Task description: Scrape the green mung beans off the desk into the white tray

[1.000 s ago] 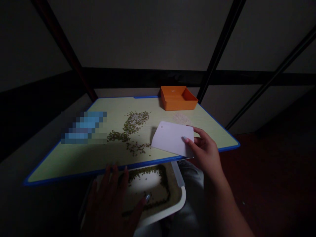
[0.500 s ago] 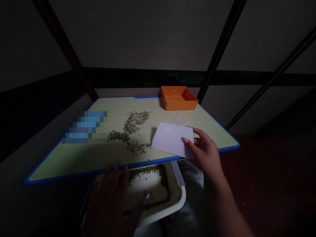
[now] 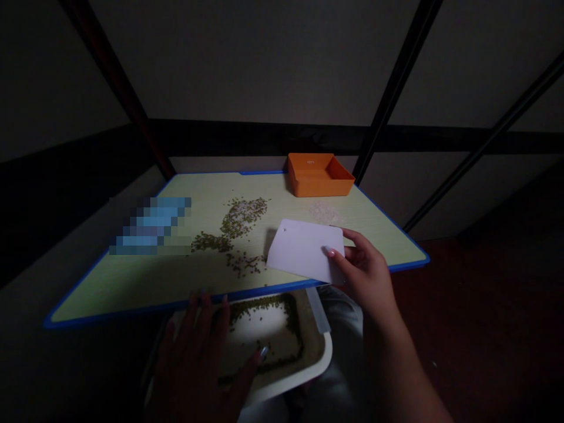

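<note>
Right hand pinches a white plastic scraper by its edge, just beside the table's blue rim.

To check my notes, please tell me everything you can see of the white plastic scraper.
The scraper is a thin, flat white card, plastic-looking, with rounded corners and a small hole near one corner. The right hand pinches one edge, thumb on top, holding it tilted over the pale green board.

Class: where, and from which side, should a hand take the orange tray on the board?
Probably the near rim of the orange tray, approached from the front: its walls are straight and open-topped, and its far side sits at the back of the board.
</note>
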Available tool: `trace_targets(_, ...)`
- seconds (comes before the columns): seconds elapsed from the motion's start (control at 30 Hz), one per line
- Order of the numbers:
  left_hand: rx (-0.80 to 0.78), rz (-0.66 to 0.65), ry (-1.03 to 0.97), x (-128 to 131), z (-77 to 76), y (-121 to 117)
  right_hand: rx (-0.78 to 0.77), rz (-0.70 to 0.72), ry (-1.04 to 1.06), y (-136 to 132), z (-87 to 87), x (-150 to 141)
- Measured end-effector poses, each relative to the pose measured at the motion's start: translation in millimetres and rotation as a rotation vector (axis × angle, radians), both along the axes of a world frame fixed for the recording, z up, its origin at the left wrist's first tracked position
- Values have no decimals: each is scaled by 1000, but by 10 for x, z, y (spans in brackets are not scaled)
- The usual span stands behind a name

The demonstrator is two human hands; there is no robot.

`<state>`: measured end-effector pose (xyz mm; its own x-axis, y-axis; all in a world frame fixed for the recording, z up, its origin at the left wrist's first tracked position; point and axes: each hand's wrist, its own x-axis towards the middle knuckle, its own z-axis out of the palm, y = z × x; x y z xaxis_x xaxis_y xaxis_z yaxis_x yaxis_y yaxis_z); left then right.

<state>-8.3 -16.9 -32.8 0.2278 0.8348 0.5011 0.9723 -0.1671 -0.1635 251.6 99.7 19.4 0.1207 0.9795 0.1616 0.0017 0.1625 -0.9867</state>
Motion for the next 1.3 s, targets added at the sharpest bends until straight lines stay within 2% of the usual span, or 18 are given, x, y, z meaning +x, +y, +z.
trace_targets(1.3, 50, -13, 51, 26, 31, 21, 39, 34, 38, -41, -22, -30)
